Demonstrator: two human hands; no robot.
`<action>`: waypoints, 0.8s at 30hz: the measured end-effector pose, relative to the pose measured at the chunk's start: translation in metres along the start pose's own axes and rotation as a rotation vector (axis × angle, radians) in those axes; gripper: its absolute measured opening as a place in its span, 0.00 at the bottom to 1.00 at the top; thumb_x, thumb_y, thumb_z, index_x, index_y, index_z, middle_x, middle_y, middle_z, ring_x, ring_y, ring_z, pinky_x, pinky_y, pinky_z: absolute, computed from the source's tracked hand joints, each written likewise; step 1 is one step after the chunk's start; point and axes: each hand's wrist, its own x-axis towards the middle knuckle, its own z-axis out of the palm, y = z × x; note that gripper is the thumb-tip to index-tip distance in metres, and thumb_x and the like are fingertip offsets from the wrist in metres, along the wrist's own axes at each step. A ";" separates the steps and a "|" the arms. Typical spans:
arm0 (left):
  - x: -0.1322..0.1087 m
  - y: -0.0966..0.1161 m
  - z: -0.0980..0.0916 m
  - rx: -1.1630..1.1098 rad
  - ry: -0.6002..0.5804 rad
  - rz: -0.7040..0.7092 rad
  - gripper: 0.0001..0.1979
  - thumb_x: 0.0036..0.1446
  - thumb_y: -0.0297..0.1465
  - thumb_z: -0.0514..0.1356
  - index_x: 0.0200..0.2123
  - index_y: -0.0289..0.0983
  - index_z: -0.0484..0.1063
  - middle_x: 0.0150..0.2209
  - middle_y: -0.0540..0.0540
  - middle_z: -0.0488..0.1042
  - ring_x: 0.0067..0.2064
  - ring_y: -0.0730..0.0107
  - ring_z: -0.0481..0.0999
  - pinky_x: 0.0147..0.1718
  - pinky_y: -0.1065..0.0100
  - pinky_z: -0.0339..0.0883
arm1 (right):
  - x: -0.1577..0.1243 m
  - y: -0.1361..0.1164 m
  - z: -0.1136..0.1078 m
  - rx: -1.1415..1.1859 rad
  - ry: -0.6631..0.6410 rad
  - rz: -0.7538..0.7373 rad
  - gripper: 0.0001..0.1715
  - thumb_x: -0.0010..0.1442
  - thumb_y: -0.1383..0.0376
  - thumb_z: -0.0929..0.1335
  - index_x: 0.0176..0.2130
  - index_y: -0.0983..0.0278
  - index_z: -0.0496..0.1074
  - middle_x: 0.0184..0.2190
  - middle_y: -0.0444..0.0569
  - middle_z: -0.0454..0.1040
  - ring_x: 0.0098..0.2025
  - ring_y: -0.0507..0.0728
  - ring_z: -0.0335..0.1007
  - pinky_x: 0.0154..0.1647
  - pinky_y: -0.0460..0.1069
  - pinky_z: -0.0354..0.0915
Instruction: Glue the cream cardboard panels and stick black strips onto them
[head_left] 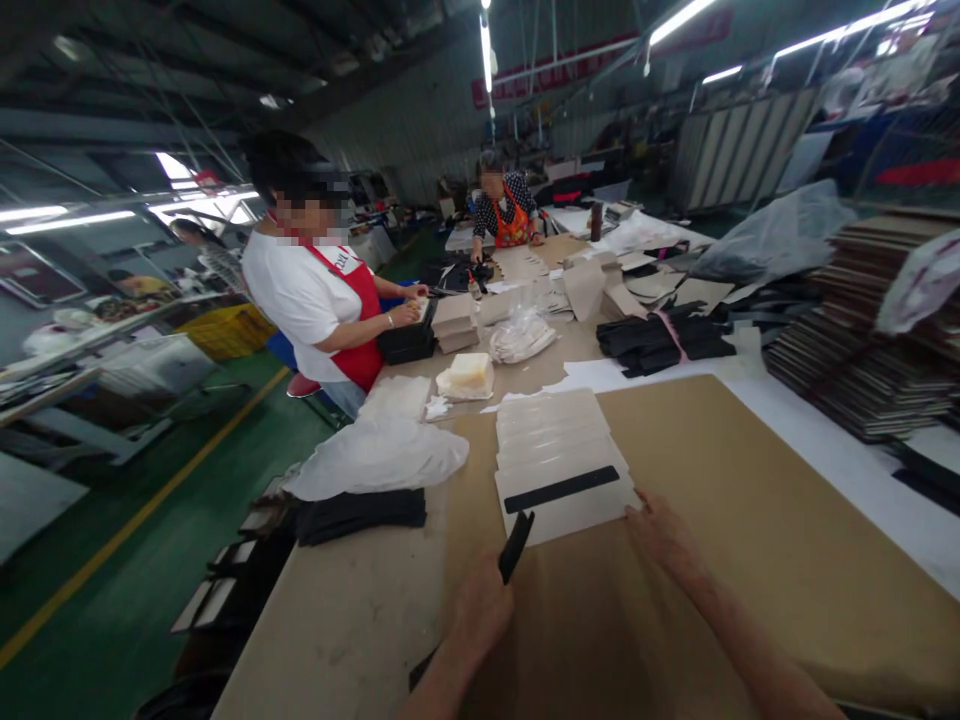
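Observation:
My left hand (pixel 478 608) is closed around black strips (pixel 515 547), whose upper ends stick out past the fingers toward the sheets. My right hand (pixel 664 530) has its fingertips closed at the lower right edge of the nearest pale sheet (pixel 555 522). That sheet is the front one of a fanned, overlapping row of pale sheets (pixel 555 425), glossy on their upper faces. Across the nearest sheet lies a single black strip (pixel 562 489), slightly slanted and apart from both hands.
A black strip stack (pixel 361 516) and white plastic bag (pixel 382 455) lie left on the table (pixel 352 610). Beyond are a yellowish block (pixel 466 376), a clear bag (pixel 523 335) and black bundles (pixel 664 338). Piled boards (pixel 862 340) stand right. Two co-workers stand at the table.

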 end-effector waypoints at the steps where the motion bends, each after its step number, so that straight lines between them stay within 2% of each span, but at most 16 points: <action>1: 0.009 0.007 0.002 0.038 0.013 0.014 0.23 0.57 0.24 0.58 0.57 0.35 0.66 0.59 0.38 0.70 0.61 0.59 0.68 0.58 0.66 0.58 | 0.010 0.003 0.006 -0.019 0.016 -0.012 0.31 0.61 0.57 0.59 0.58 0.70 0.68 0.53 0.63 0.73 0.55 0.66 0.69 0.57 0.59 0.63; 4: 0.030 0.021 0.010 0.133 0.047 0.045 0.23 0.55 0.21 0.57 0.56 0.31 0.67 0.62 0.34 0.65 0.63 0.56 0.63 0.60 0.65 0.55 | 0.025 0.013 0.020 -0.091 0.047 -0.067 0.31 0.63 0.58 0.59 0.59 0.71 0.65 0.55 0.64 0.71 0.58 0.67 0.65 0.60 0.61 0.59; 7: 0.039 0.025 0.017 0.202 0.065 0.064 0.23 0.54 0.19 0.55 0.54 0.30 0.69 0.63 0.34 0.62 0.64 0.54 0.61 0.62 0.62 0.53 | 0.025 0.021 0.032 -0.151 0.071 -0.104 0.31 0.63 0.59 0.58 0.59 0.74 0.64 0.58 0.67 0.68 0.60 0.68 0.62 0.63 0.62 0.56; 13: 0.038 0.024 0.024 0.246 0.082 0.114 0.25 0.53 0.20 0.55 0.56 0.33 0.68 0.64 0.39 0.61 0.63 0.56 0.61 0.62 0.63 0.54 | 0.008 0.028 0.046 -0.215 0.091 -0.138 0.30 0.63 0.59 0.58 0.58 0.72 0.65 0.55 0.66 0.70 0.60 0.69 0.62 0.62 0.64 0.56; 17: 0.031 0.020 0.023 0.250 0.082 0.139 0.23 0.54 0.21 0.54 0.54 0.34 0.69 0.64 0.40 0.62 0.61 0.57 0.62 0.62 0.63 0.54 | -0.008 0.028 0.049 -0.216 0.088 -0.170 0.33 0.63 0.57 0.57 0.58 0.78 0.64 0.58 0.72 0.66 0.62 0.72 0.59 0.63 0.66 0.55; 19: 0.021 0.014 0.022 0.250 0.066 0.149 0.23 0.54 0.23 0.55 0.54 0.35 0.70 0.63 0.40 0.63 0.61 0.56 0.63 0.62 0.63 0.54 | -0.025 0.029 0.050 -0.200 0.094 -0.185 0.35 0.63 0.55 0.57 0.56 0.80 0.65 0.58 0.74 0.66 0.62 0.73 0.58 0.63 0.67 0.55; 21: 0.003 0.002 0.021 0.248 0.035 0.156 0.24 0.53 0.24 0.57 0.55 0.35 0.69 0.63 0.41 0.63 0.61 0.55 0.62 0.63 0.62 0.54 | -0.053 0.033 0.048 -0.169 0.114 -0.193 0.34 0.63 0.54 0.57 0.56 0.76 0.66 0.57 0.72 0.67 0.63 0.73 0.58 0.63 0.68 0.56; 24: -0.036 -0.026 0.024 0.239 -0.042 0.166 0.26 0.52 0.25 0.57 0.56 0.37 0.69 0.65 0.43 0.61 0.62 0.56 0.61 0.63 0.64 0.54 | -0.117 0.041 0.042 -0.133 0.110 -0.193 0.33 0.65 0.51 0.58 0.59 0.69 0.64 0.59 0.66 0.66 0.65 0.71 0.57 0.64 0.67 0.57</action>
